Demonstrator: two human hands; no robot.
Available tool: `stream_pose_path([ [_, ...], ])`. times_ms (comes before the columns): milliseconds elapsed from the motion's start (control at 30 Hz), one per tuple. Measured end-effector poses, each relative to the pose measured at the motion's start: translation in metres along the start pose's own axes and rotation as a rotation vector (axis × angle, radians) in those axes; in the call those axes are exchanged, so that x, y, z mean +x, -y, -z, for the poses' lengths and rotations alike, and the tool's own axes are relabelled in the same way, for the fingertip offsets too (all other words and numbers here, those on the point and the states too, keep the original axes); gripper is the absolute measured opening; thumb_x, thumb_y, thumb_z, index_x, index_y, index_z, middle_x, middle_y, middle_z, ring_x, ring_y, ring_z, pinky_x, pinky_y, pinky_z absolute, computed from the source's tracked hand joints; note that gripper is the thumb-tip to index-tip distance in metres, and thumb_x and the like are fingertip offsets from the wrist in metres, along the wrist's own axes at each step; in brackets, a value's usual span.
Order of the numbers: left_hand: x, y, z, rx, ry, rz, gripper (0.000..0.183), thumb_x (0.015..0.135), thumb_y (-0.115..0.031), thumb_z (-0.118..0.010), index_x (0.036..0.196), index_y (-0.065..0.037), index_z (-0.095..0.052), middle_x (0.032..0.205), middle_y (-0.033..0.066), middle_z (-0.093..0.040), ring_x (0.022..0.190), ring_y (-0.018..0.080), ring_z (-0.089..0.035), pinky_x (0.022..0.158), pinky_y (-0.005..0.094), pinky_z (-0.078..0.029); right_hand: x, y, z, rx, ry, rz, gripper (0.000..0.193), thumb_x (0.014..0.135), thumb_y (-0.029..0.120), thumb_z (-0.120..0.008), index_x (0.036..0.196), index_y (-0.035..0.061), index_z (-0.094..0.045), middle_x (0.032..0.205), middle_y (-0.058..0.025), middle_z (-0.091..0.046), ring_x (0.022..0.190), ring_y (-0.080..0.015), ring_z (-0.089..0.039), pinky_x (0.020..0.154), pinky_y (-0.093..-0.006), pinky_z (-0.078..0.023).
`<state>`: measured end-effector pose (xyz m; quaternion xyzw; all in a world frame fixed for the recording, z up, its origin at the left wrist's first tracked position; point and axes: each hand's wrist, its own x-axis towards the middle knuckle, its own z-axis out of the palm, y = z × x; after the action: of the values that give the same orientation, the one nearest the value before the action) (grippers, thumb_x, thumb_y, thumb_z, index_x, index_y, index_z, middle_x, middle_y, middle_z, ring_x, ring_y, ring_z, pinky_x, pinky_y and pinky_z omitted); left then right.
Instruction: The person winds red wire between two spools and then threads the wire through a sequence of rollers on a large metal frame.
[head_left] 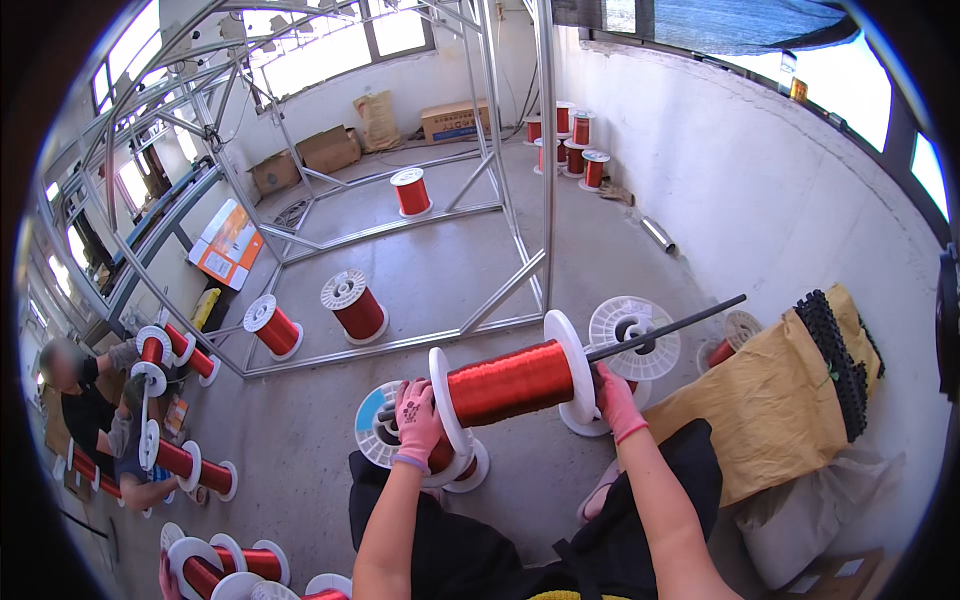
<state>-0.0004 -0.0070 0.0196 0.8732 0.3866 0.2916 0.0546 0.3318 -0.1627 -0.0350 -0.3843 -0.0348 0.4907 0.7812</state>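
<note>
I hold a large spool of red copper wire (510, 382) sideways in front of me, at about knee height. Its white flanges face left and right. My left hand (416, 420), in a pink glove, grips the left flange. My right hand (614, 400), also pink-gloved, presses on the right flange. A thin dark rod (668, 328) runs through the spool's core and sticks out far to the right. Under the spool another red spool with a white and blue flange (375, 432) rests on the concrete floor.
A metal frame structure (520, 270) stands ahead with red spools (355, 305) on the floor inside and around it. A person crouches at the left among more spools (190, 465). Brown sacks (770, 410) lie at my right against the white wall. Cardboard boxes sit far back.
</note>
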Motion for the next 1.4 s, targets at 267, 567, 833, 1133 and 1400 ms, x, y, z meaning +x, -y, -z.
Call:
stream_pose_path([
  [267, -0.002, 0.001, 0.0, -0.01, 0.004, 0.014, 0.026, 0.083, -0.018, -0.059, 0.105, -0.006, -0.065, 0.117, 0.0108, -0.062, 0.122, 0.0284, -0.051, 0.115, 0.044, -0.027, -0.026, 0.019, 0.0, -0.278, -0.118, 0.086, 0.04, 0.094, 0.035, -0.061, 0.118, 0.0032, -0.061, 0.105, -0.0096, -0.069, 0.089, -0.0199, -0.066, 0.082, -0.0316, -0.052],
  [567, -0.002, -0.002, 0.004, -0.024, -0.015, 0.031, 0.022, 0.085, -0.017, -0.057, 0.102, -0.006, -0.065, 0.115, 0.0108, -0.063, 0.121, 0.0288, -0.052, 0.115, 0.0438, -0.028, -0.036, 0.022, 0.012, -0.299, -0.121, 0.223, 0.037, 0.099, 0.032, -0.053, 0.121, 0.0018, -0.057, 0.107, -0.0119, -0.068, 0.096, -0.0227, -0.068, 0.085, -0.0344, -0.055],
  [833, 0.005, 0.01, 0.03, -0.063, -0.038, 0.018, 0.023, 0.091, -0.026, -0.055, 0.099, -0.007, -0.065, 0.109, 0.0116, -0.065, 0.114, 0.0303, -0.055, 0.11, 0.0445, -0.032, -0.06, 0.045, 0.003, -0.397, -0.139, 0.416, 0.043, 0.098, 0.036, -0.056, 0.127, 0.0037, -0.056, 0.112, -0.0108, -0.068, 0.095, -0.0186, -0.067, 0.086, -0.0309, -0.051],
  [1133, 0.06, 0.075, 0.059, -0.185, -0.009, 0.037, 0.032, 0.094, -0.02, -0.054, 0.122, -0.006, -0.058, 0.102, 0.0137, -0.066, 0.102, 0.0317, -0.06, 0.101, 0.0445, -0.04, -0.019, 0.129, -0.094, -0.489, -0.03, 0.77, 0.04, 0.102, 0.026, -0.049, 0.131, -0.0015, -0.053, 0.128, -0.013, -0.059, 0.117, -0.0204, -0.057, 0.104, -0.0324, -0.043],
  [1400, 0.086, 0.146, 0.105, -0.288, 0.005, 0.317, 0.029, 0.099, -0.023, -0.05, 0.118, -0.004, -0.061, 0.105, 0.0153, -0.066, 0.097, 0.0307, -0.065, 0.085, 0.0372, -0.05, 0.025, 0.147, -0.266, -0.684, 0.265, 0.785, 0.055, 0.102, 0.038, -0.045, 0.148, 0.0085, -0.034, 0.134, -0.0187, -0.053, 0.112, -0.0254, -0.061, 0.091, -0.0355, -0.053],
])
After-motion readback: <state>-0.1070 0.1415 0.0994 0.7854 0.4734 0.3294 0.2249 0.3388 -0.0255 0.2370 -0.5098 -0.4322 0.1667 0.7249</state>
